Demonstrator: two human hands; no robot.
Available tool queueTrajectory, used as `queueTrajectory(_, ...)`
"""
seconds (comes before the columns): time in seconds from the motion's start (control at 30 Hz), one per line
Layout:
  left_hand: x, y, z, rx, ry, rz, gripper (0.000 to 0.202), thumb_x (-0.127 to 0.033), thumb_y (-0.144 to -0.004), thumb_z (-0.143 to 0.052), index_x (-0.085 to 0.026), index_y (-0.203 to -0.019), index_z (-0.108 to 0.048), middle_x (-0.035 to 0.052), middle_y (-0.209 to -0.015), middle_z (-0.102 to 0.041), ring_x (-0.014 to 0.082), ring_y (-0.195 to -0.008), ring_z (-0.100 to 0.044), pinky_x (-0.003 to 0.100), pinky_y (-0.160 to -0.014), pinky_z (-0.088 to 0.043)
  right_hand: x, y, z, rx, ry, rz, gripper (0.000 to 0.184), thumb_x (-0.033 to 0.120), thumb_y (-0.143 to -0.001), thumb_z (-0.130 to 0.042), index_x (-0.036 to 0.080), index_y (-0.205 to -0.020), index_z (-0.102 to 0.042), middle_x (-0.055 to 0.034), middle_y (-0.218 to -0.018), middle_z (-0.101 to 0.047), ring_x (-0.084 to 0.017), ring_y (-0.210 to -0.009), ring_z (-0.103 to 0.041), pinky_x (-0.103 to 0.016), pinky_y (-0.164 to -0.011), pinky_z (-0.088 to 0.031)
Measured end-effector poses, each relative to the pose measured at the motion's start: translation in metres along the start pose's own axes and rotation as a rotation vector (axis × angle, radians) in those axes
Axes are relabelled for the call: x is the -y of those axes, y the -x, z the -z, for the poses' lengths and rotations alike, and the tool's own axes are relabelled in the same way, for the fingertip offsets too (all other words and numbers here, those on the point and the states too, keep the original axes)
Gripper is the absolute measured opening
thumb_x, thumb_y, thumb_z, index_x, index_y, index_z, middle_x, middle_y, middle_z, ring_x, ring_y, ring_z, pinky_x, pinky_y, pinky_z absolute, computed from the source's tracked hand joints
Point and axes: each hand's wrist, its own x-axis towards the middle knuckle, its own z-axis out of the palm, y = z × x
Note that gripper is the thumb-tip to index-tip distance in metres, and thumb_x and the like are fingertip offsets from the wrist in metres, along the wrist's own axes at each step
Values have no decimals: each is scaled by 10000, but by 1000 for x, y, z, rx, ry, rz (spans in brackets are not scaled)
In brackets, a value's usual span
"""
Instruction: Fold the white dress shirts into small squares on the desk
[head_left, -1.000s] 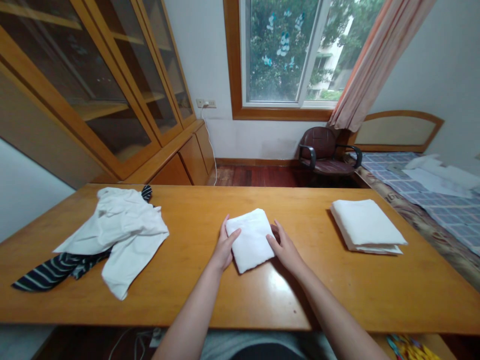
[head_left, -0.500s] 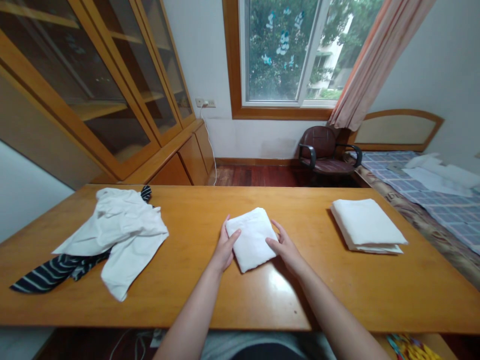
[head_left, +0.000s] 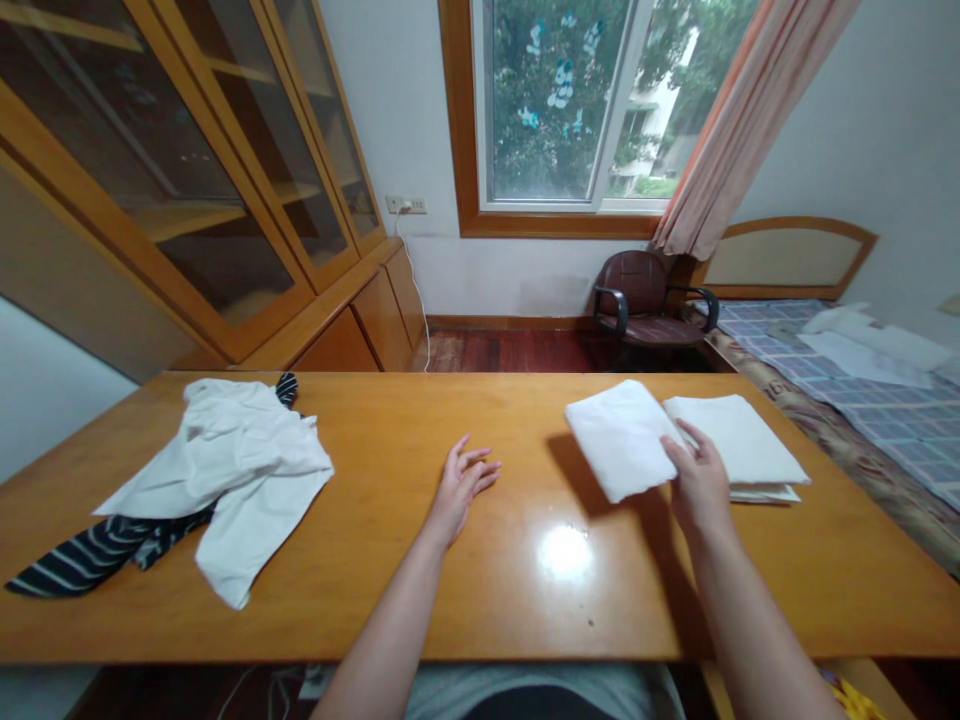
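My right hand grips the right edge of a small folded white cloth, thumb on top, and holds it raised over the table with its shadow below. Just behind that hand lies a larger folded white cloth, partly covered from view by my fingers. My left hand is over the middle of the table, fingers spread, with nothing in it. To the left sits a crumpled white garment on top of a black striped cloth.
The wooden table spans the view. Beyond it stand a glass-doored cabinet at left, a brown armchair and a bed at right. A white cord hangs from a wall socket.
My left hand has let go of the small folded cloth. My right hand has lifted it and carried it right, close to the larger folded cloth.
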Motion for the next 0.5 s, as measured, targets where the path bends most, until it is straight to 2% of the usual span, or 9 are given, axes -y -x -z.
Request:
queueTrajectory(0.1,0,-1,0,0,-6,11,630,-342,-805,-755,-259,-1341,-432,80,-1204,-633,220,-999,-712,456,-983,-527,29,-35,37,-185,-32,112,686,323,-572,-853,176,-1202,-624,-53,-950,-687,-135,-707,-647,-259,-657,-548)
queueTrajectory(0.23,0,-1,0,6,-9,16,603,-338,-800,-756,-249,-1315,-456,72,-1167,-640,214,-983,-711,449,-979,-525,53,-74,80,-401,61,202,643,258,-583,-800,154,-1192,-623,-124,-1066,-676,-143,-690,-633,-321,-648,-556)
queueTrajectory(0.3,0,-1,0,7,-12,14,593,-341,-802,-752,-251,-1311,-461,70,-1170,-636,211,-979,-710,445,-977,-524,55,-86,95,-405,122,159,604,226,-596,-768,167,-1184,-640,-140,-1094,-682,-148,-677,-625,-322,-614,-551)
queueTrajectory(0.37,0,-1,0,5,-13,13,587,-345,-801,-752,-255,-1305,-465,69,-1180,-630,207,-970,-711,444,-973,-524,50,-91,106,-421,182,51,546,192,-596,-754,173,-1136,-674,-135,-1069,-696,-145,-648,-612,-302,-573,-536)
queueTrajectory(0.43,0,-1,-1,2,-11,11,586,-347,-796,-756,-258,-1299,-468,67,-1191,-624,202,-961,-711,442,-970,-525,41,-91,113,-446,218,-54,500,180,-609,-752,168,-1105,-689,-126,-1035,-704,-145,-636,-608,-295,-567,-534)
queueTrajectory(0.5,0,-1,-1,2,-11,10,585,-348,-791,-758,-258,-1294,-472,67,-1197,-620,198,-954,-710,437,-966,-526,34,-90,117,-458,221,-98,483,187,-635,-756,164,-1112,-687,-119,-1029,-704,-150,-645,-616,-302,-595,-545)
